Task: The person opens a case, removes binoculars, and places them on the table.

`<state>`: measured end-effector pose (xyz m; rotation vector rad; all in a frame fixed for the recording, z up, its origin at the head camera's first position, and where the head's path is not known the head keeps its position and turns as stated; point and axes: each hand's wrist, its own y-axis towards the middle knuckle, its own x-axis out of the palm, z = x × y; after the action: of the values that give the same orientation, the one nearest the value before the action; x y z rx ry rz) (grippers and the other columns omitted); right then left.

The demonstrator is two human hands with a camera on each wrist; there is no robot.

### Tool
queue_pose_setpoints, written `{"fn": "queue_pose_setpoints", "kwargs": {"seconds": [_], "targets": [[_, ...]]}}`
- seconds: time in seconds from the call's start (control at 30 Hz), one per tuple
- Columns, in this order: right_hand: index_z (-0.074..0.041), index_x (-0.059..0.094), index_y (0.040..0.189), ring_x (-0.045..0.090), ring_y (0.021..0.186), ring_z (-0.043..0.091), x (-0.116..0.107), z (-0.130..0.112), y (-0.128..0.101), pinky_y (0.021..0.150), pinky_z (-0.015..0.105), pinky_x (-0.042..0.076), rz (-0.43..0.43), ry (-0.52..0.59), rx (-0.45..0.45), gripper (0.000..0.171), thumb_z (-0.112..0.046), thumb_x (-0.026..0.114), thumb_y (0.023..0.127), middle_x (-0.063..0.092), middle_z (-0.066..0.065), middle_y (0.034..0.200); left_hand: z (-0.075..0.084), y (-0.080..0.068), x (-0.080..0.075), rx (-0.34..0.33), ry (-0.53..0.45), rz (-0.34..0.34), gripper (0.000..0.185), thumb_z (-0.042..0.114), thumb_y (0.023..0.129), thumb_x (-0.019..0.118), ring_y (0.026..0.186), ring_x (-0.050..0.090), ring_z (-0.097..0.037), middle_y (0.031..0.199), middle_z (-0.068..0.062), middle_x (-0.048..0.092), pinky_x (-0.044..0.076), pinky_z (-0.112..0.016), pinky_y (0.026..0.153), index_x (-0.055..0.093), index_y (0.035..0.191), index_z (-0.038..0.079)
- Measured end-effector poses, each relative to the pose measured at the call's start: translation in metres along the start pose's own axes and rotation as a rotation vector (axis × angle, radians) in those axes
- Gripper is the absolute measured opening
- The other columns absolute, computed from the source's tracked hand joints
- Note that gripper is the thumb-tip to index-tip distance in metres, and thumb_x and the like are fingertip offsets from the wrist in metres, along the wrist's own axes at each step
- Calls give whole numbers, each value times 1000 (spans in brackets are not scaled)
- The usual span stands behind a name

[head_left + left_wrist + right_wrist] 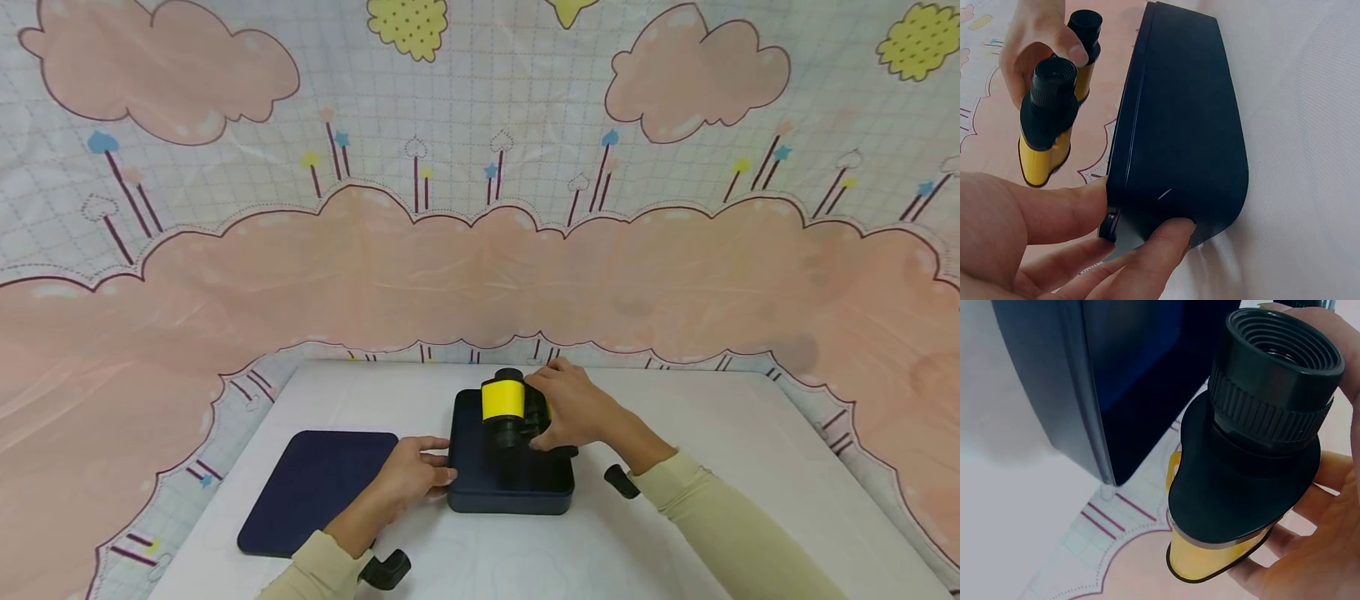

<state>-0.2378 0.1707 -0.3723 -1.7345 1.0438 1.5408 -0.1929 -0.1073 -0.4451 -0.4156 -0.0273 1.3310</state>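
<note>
Right hand (573, 408) holds binoculars (504, 408) lengthwise (eyepieces nearward) over box (510, 492)

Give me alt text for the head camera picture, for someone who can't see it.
A right hand holds yellow and black binoculars over an open dark blue box on a white table, while the left hand touches the box's left side. The box's flat lid lies to the left, before a pink cloud-patterned backdrop.

the lid (318, 487) lies left of the box (510, 492) on the table (750, 467), binoculars (510, 412) above the box.
</note>
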Motion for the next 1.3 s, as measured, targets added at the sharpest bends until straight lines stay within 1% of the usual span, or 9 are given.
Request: {"fn": "queue_pose_setpoints", "kwargs": {"seconds": [0.17,0.43,0.67,0.83,1.03,1.13,1.3], "targets": [[-6,59,143,48,135,37,-3,6,-6,116,61,41,22,-7,-12,91,-47,94,70,65,11,142,-1,-1,-1,5,-1,-3,64,-10,88,73,108,73,-30,133,-32,65,65,-44,86,49,147,-10],[-5,59,143,47,136,39,-6,17,-16,115,63,41,28,-10,10,90,-44,94,70,64,13,144,0,-3,1,9,-14,16,62,-12,88,72,108,73,-30,130,-31,68,64,-46,86,51,146,-10],[-4,59,143,48,136,39,-10,29,-22,114,64,42,29,-11,11,91,-44,94,70,64,13,143,-4,-3,1,15,-19,-4,62,-11,89,71,111,73,-32,133,-32,66,64,-44,86,49,147,-10],[-3,60,142,49,133,38,-12,37,-29,112,64,43,53,0,19,90,-42,95,69,66,13,141,-4,-1,0,19,-28,-4,62,-10,89,72,113,73,-33,134,-33,65,64,-45,87,50,147,-10],[-2,61,141,50,131,39,-12,48,-38,109,65,45,71,3,16,89,-41,94,68,67,14,138,-9,2,0,5,-35,14,61,-9,88,74,112,74,-31,134,-31,66,65,-44,85,53,145,-8],[-3,60,141,49,132,39,-13,54,-42,108,65,46,74,8,29,89,-41,95,68,67,13,139,-10,2,0,2,-45,14,61,-9,87,74,112,74,-31,135,-32,66,65,-45,85,54,145,-8],[-2,61,140,49,131,40,-14,62,-48,108,66,46,94,6,25,89,-40,95,68,67,14,138,-8,2,-1,4,-61,27,60,-10,87,74,113,73,-31,136,-32,65,65,-45,86,55,144,-7]]}}
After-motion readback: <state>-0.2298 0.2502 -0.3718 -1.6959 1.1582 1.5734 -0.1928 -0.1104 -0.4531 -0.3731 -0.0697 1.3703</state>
